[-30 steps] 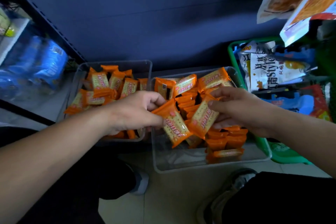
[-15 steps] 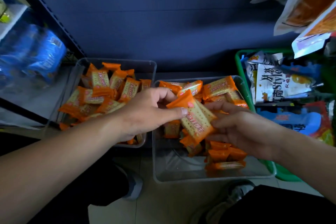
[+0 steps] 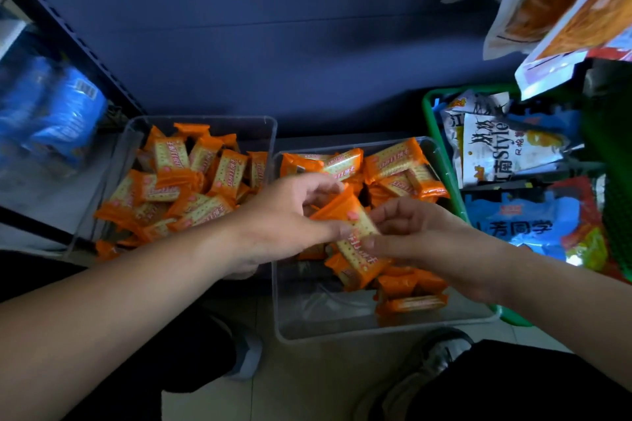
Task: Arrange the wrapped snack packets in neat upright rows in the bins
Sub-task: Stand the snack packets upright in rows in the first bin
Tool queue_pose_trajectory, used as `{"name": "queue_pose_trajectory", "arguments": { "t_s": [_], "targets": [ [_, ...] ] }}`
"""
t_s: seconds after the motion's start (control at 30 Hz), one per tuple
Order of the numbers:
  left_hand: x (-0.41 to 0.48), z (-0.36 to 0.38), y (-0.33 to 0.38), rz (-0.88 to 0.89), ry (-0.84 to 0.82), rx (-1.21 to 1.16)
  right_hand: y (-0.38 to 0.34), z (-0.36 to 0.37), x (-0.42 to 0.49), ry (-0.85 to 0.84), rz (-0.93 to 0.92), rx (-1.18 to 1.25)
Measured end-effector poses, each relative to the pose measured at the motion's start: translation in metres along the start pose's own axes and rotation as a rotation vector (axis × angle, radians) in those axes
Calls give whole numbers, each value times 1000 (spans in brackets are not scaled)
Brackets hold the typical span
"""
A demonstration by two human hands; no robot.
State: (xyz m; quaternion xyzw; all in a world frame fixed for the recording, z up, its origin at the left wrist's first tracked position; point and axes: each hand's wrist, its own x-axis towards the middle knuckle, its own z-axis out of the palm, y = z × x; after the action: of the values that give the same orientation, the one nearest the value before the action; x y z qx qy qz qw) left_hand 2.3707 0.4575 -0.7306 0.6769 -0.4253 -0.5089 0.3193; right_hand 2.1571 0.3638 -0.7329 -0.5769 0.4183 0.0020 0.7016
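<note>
Closest to you, a shoe (image 3: pixel 431 362) rests on the pale floor just in front of the clear right bin (image 3: pixel 342 335). Both your forearms reach over that bin. Your left hand (image 3: pixel 284 219) pinches the upper end of one orange packet (image 3: pixel 355 261) between thumb and curled fingers. Your right hand (image 3: pixel 420 236) pinches the same packet's side — thumb on its face, fingers curled behind. The packet hangs tilted above the bin's middle. Beneath your right hand a short row of packets (image 3: pixel 410 287) stands on edge, while loose packets (image 3: pixel 393 161) lie jumbled at the far end. Just beside this bin, the left bin (image 3: pixel 113 164) holds a heap (image 3: pixel 178 188) of the same packets. Off to the right sits a green basket (image 3: pixel 427 113) of larger bags.
</note>
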Motion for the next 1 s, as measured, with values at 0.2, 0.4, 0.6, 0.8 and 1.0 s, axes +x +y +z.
{"name": "queue_pose_trajectory", "arguments": {
  "t_s": [0.2,0.4,0.6,0.8,1.0],
  "targets": [
    [3,47,-44,-21,-156,674,5,-28,-2,268,-93,-152],
    [19,90,-97,124,28,613,21,-34,-8,237,-153,-410],
    [18,97,-109,175,330,758,24,-36,-9,191,-214,-533],
    [20,111,-111,-145,208,221,21,-31,-8,168,-269,-533],
    [28,116,-118,-135,219,60,18,-34,-8,182,-232,-525]
  ]
}}
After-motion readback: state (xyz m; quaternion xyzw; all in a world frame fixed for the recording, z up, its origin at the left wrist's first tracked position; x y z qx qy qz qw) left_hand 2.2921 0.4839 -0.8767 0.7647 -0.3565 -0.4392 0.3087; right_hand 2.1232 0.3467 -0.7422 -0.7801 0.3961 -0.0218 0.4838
